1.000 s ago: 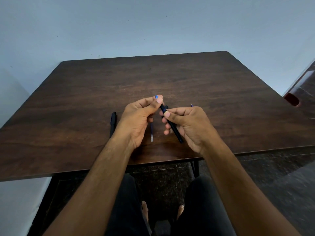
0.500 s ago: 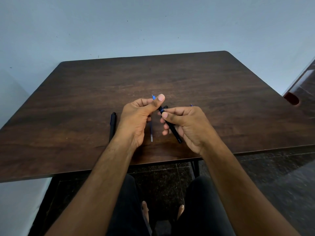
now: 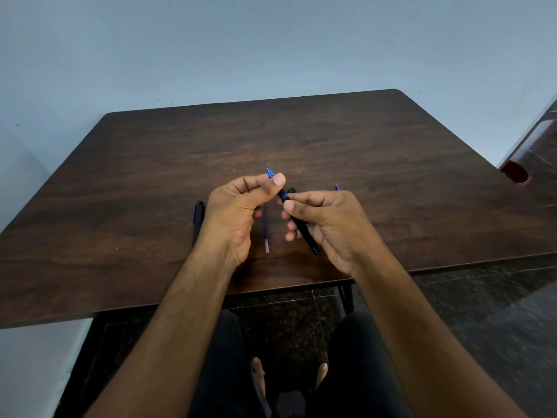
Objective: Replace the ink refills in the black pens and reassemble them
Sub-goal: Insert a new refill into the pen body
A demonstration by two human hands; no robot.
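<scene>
The left hand (image 3: 238,212) pinches the blue-tipped refill end (image 3: 269,173); the slim black plastic pen barrel (image 3: 303,229) is gripped by the right hand (image 3: 328,224) above the dark wooden table (image 3: 361,152).

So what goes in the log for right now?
left hand: pinches refill tip | right hand: grips black pen barrel | loose refill: on table

Head view; looks down, close
</scene>
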